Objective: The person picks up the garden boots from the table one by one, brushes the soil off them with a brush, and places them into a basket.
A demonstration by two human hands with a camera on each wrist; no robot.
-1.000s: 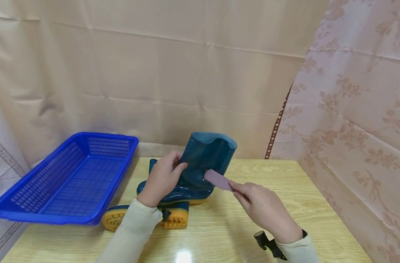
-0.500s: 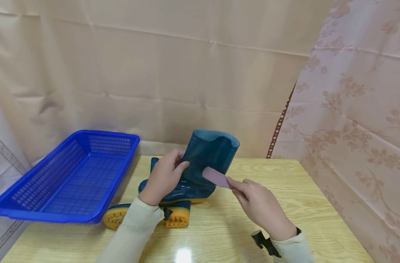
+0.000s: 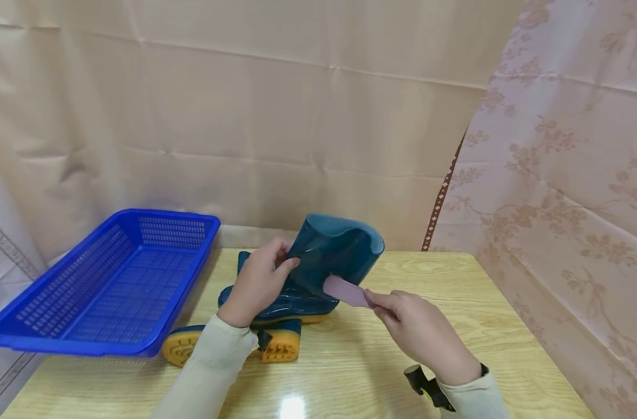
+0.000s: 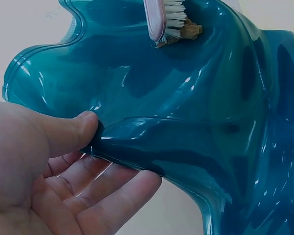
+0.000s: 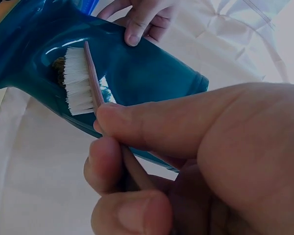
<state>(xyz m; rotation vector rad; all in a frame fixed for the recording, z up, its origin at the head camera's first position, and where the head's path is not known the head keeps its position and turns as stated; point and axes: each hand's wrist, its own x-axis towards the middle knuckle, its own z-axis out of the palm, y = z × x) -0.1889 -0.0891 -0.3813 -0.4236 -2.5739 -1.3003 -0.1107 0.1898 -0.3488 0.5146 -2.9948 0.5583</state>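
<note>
A glossy dark teal rubber boot stands tilted to the right, its shaft creased inward. My left hand pinches the left edge of that shaft between thumb and fingers. In my right hand is a pink scrubbing brush, gripped by its handle. White bristles press against the boot's side, beside a brown lump of dirt. Under the upright boot lies a second boot on its side, its yellow-orange sole facing me; my left forearm hides part of it.
To the left a blue plastic basket with perforated walls sits partly on the wooden table. Beige cloth hangs behind the table, and floral cloth along the right side.
The boot's shaft has bent further, with its top rim leaning more to the right and dipping. My right hand has shifted the brush slightly over the boot's side; my left hand keeps its hold.
</note>
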